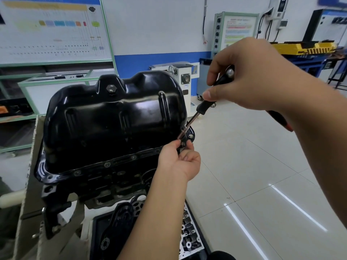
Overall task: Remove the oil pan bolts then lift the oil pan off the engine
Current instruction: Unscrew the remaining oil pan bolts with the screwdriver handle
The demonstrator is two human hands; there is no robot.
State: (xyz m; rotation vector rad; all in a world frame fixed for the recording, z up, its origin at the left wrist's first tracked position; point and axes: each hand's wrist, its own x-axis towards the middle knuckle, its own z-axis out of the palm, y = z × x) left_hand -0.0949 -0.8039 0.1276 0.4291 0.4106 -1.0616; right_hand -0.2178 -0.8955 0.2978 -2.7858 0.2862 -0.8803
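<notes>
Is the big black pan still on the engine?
On. The glossy black metal oil pan sits on the engine, bolts in its rim.

Your engine [105,186] sits on a grey stand [28,212] at left, the black oil pan [112,119] on top. The white tiled floor [253,166] spreads right.

Your right hand [249,76] grips the black driver [208,102], its socket end set on a bolt at the right corner of the black pan [112,117]. Your left hand [178,162] pinches at that corner flange, beside another bolt [191,136]. The pan sits on the engine [105,186].
</notes>
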